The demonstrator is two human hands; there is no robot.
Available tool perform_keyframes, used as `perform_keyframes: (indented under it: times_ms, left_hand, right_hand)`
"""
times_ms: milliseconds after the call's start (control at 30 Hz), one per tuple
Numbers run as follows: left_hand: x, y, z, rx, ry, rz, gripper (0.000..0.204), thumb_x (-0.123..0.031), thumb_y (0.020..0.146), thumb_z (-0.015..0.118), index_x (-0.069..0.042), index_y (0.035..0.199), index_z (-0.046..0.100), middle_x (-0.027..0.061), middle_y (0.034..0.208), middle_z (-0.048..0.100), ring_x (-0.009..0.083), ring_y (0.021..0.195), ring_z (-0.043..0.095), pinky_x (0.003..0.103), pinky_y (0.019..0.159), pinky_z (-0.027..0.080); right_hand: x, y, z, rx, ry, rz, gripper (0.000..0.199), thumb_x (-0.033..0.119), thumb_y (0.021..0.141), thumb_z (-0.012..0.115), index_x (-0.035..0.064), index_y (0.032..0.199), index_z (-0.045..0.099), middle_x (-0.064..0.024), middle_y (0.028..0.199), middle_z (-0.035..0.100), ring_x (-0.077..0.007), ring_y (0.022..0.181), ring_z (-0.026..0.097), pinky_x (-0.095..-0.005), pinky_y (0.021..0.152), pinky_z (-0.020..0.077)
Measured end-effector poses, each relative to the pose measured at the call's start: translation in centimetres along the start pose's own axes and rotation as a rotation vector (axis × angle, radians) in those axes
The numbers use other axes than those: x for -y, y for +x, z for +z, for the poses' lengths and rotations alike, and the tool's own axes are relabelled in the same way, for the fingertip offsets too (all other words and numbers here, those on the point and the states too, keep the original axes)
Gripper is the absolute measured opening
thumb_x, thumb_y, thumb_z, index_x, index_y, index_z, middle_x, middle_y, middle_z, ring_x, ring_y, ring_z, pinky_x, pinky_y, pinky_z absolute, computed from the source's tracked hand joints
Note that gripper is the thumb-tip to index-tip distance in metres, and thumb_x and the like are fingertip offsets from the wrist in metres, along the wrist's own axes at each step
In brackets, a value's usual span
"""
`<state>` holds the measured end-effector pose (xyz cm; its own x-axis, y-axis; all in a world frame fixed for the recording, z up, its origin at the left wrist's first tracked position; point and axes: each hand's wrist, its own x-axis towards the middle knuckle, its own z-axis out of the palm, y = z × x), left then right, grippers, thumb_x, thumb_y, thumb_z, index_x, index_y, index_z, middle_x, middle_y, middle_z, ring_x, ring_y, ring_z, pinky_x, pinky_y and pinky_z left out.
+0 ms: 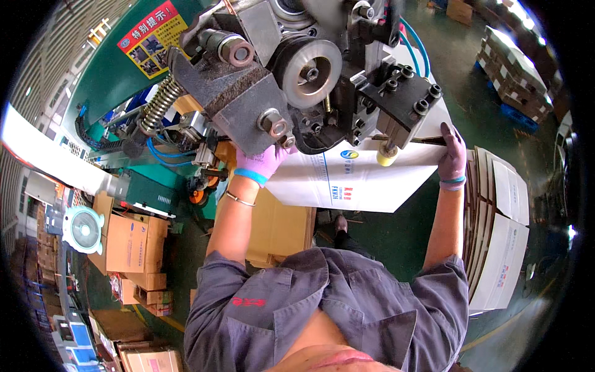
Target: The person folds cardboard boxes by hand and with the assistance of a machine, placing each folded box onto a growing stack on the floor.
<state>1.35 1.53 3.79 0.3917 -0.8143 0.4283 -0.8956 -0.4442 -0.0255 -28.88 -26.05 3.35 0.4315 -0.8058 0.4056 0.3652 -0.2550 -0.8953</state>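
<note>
A white carton blank point(372, 180) with blue and red print is spread in front of me, partly under a dark metal machine head point(248, 99). My right hand point(453, 155), in a purple-grey glove with a blue cuff, grips the blank's right edge. At its left end is my left hand point(255, 162), in a pink glove with a teal cuff; the machine head hides most of its fingers, so their grip does not show. Above the blank sit a round metal wheel point(308, 73) and a small yellowish roller point(387, 155) on a bolted black bracket point(403, 102).
Folded white cartons point(505, 248) are stacked at my right. Brown boxes point(133, 245) and a small fan point(84, 229) stand at left. A coil spring point(155, 102) and blue air hoses point(167, 158) flank the machine. Beneath the blank lies a tan cardboard stack point(282, 226).
</note>
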Motion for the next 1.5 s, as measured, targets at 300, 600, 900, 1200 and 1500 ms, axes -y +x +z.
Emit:
perform_keyframes:
  times_ms: [300,600,900,1200,1500]
  left_hand:
    - [-4.7,-11.3,7.7,-0.101,-0.244,0.063,0.060,-0.037,0.078,0.065,0.001,0.123,0.050,0.0171,0.128,0.049,0.0334,0.117,0.047,0.052,0.107,0.027]
    - [1.2,-7.8,14.7,0.109,-1.111,-0.460,0.051,-0.022,0.080,0.071,0.003,0.120,0.052,0.0146,0.109,0.063,0.0216,0.102,0.058,0.034,0.089,0.045]
    - [-19.5,-0.5,6.7,0.315,-0.991,0.110,0.016,-0.014,0.074,0.071,-0.003,0.086,0.069,0.0144,0.093,0.066,0.0298,0.088,0.062,0.037,0.078,0.050]
    - [-39.4,10.7,3.8,-0.029,-0.940,0.649,0.016,-0.018,0.078,0.071,-0.003,0.077,0.064,0.0094,0.064,0.060,0.0267,0.058,0.059,0.033,0.055,0.047]
    - [-44.8,8.3,5.1,0.164,-0.868,1.147,0.019,-0.029,0.076,0.070,-0.013,0.081,0.061,0.0012,0.068,0.055,0.0219,0.064,0.057,0.035,0.061,0.045]
  right_hand:
    - [-0.1,0.4,-13.5,-0.419,0.045,0.062,0.045,0.034,0.095,0.048,0.0039,0.128,0.051,-0.0141,0.108,0.065,-0.0218,0.090,0.064,-0.0350,0.081,0.0498]
    - [0.3,2.7,-11.1,0.055,0.139,0.160,0.039,0.022,0.090,0.056,-0.0055,0.117,0.056,-0.0133,0.115,0.061,-0.0195,0.105,0.056,-0.0305,0.095,0.0411]
    - [-4.8,-13.9,-35.2,-0.720,0.521,0.212,0.043,0.031,0.086,0.058,-0.0003,0.116,0.058,-0.0134,0.111,0.062,-0.0273,0.103,0.058,-0.0418,0.089,0.0458]
    - [-10.8,-32.3,-41.7,-0.861,0.856,0.451,0.047,0.040,0.090,0.047,0.0035,0.118,0.058,-0.0132,0.121,0.058,-0.0304,0.114,0.051,-0.0480,0.099,0.0375]
    - [-17.2,-29.3,-58.9,-0.403,-0.502,1.017,0.035,0.023,0.092,0.051,0.0086,0.124,0.051,-0.0093,0.120,0.058,-0.0223,0.108,0.056,-0.0352,0.087,0.0466]
